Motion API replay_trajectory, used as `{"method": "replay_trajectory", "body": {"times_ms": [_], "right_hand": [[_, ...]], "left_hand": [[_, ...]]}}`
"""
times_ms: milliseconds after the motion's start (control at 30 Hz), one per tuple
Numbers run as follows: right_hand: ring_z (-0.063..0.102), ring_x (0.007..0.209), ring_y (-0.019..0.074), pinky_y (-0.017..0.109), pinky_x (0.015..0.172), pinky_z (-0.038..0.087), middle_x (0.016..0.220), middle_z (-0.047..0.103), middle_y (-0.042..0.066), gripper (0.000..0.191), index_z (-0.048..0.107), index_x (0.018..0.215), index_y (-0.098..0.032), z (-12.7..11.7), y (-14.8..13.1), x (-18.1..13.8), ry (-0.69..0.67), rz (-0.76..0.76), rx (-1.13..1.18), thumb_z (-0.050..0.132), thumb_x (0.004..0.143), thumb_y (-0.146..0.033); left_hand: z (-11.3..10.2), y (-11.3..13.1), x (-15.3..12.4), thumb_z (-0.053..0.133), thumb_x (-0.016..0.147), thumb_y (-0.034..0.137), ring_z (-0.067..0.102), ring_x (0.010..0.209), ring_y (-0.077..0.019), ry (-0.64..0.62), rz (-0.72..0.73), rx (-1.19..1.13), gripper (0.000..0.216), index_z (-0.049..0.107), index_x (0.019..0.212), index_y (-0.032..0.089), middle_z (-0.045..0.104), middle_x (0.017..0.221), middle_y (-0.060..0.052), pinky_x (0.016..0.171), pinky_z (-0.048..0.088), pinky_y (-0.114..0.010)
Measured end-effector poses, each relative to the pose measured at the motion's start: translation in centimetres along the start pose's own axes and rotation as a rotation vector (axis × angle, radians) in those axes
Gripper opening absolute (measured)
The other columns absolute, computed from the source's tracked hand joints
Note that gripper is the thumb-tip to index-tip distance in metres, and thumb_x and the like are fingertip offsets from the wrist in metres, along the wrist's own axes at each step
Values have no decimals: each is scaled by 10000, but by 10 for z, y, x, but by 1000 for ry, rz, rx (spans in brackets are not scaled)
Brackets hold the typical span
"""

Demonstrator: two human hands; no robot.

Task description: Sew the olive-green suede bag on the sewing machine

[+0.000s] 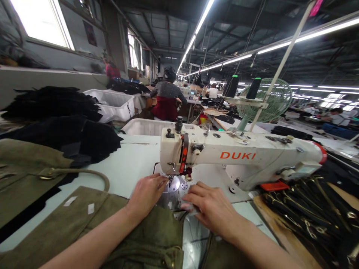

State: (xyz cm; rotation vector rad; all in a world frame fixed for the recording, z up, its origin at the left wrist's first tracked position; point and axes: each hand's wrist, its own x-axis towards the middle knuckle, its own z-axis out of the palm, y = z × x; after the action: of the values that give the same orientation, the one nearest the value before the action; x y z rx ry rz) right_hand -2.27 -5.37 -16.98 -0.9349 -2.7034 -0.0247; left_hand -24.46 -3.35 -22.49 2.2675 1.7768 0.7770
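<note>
left hand: fingers curled at needle plate of sewing machine, pinch cannot be told | right hand: fingers flat, released | olive fabric: on table, beneath both wrists, behind the fingertips

The table left of the machine is open; the machine head overhangs the needle plate, and zippers crowd the right.

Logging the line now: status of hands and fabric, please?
Left hand at the needle. Right hand flat beside it. Olive fabric under both forearms.
</note>
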Motion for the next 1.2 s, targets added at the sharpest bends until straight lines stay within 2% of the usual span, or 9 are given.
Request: {"method": "replay_trajectory", "body": {"times_ms": [67,167,267,367,800,1200], "right_hand": [[623,889,172,244,651,429,923,682,16,149,680,952,-248,28,3,20,-99,154,-1,538,909,-252],[646,863,206,270,654,414,940,687,68,188,688,921,-193,48,24,37,-107,329,-35,512,905,-259],[654,849,207,275,666,403,952,691,75,240,669,957,-176,58,35,43,-77,380,-22,460,933,-289],[652,871,197,267,670,384,954,692,55,251,652,950,-188,66,34,43,-46,408,6,426,951,-296],[651,826,167,257,640,333,921,699,42,270,637,864,-196,64,31,40,-6,424,66,409,964,-300],[654,834,180,254,662,354,922,705,58,220,647,875,-192,65,31,40,4,443,131,443,931,-253]], "left_hand": [[1,0,1,459,926,244,684,861,-220,-7,7,37,263,719,946,218,721,941,-48,793,484,-302],[1,1,1,455,933,240,690,857,-227,-16,9,83,265,719,938,220,721,932,-48,780,490,-307],[1,2,1,467,931,230,696,845,-228,-23,9,117,251,717,943,225,722,935,-40,767,499,-312],[1,4,2,470,933,226,701,836,-225,-20,7,145,243,713,938,233,724,940,-23,758,503,-312],[2,3,-2,489,925,244,699,840,-209,-2,15,163,218,707,943,242,721,958,-11,782,508,-299],[2,5,1,486,920,221,706,827,-240,-14,-21,156,234,719,923,225,726,953,-25,742,516,-326]]}}
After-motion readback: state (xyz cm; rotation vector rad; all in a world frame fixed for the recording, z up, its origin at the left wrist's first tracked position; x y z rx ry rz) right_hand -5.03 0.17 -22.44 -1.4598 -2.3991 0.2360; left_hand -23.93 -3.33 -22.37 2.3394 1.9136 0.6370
